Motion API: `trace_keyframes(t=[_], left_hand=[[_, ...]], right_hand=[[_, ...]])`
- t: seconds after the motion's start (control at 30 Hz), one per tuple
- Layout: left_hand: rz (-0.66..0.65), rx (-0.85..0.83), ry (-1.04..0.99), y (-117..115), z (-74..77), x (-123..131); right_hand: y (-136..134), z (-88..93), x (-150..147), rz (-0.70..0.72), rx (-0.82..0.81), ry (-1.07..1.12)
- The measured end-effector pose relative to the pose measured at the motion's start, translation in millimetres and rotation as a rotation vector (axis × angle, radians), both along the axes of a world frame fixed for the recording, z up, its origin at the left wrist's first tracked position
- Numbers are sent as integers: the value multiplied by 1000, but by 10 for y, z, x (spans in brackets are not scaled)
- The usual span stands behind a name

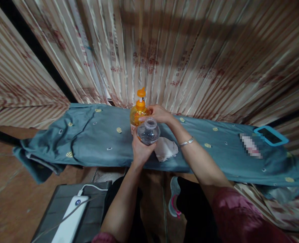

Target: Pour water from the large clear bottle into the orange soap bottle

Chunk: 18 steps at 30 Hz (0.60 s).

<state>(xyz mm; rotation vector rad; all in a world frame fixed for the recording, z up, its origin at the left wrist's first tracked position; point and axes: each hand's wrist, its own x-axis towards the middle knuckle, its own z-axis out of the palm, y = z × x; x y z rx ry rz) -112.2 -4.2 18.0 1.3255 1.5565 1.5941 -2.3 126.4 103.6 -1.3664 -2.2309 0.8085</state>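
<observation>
Clear, uncapped bottle (pixel 148 134) is held mouth-up over the cloth-covered table (pixel 106 135), its base hidden, the left hand (pixel 142 150) wrapped around its side, presumably to steady it. Just beyond, the right hand (pixel 160 113) rests partly curled fingers against an orange pump bottle (pixel 135 115), perhaps bracing it; a full grip cannot be confirmed. No brand is legible: the pump bottle's label (pixel 132 128) is largely covered, and print on the curtain (pixel 186 59) behind is too small to read.
</observation>
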Motion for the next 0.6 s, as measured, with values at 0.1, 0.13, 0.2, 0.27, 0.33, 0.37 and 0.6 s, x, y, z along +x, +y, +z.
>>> trace_keyframes(t=[0.1, 0.13, 0.2, 0.27, 0.33, 0.37, 0.6], left_hand=[[9, -4, 9, 1, -16, -2], [11, -5, 11, 0, -19, -3], [11, -9, 12, -3, -21, -2], [3, -10, 8, -5, -18, 1], [-4, -4, -3, -4, -14, 6], [-7, 2, -9, -3, -13, 8], [-27, 43, -20, -6, -23, -2]], right_hand=[[8, 13, -48, 33, 32, -37], [8, 14, -59, 41, 40, -43], [2, 14, -70, 44, 51, -50], [-10, 10, -68, 28, 53, -44], [-30, 3, -51, 4, 53, -23], [-43, 0, -36, -8, 52, -8], [-158, 30, 241, -90, 136, 228]])
